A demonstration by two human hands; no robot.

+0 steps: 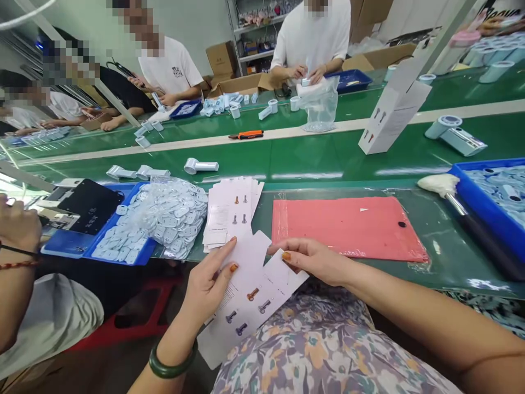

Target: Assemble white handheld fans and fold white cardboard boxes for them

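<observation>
Over my lap, a flattened white carton (250,312) printed with small pictures of handheld devices is between my hands. My left hand (211,284) grips its left side, the thumb lying on top. With thumb and fingers, my right hand (314,260) pinches the flap at the upper right. Just beyond, a stack of similar flat cartons (223,213) lies on the table edge. To the right of the stack is a red mat (348,227) with tape along its edges.
Left of the stack sit a plastic bag of pale blue parts (176,213) and a blue tray (143,257). An erected carton (389,115) stands on the green belt (295,156). At right are a brush-like tool (463,213) and another blue tray (455,169). Co-workers sit opposite and at left.
</observation>
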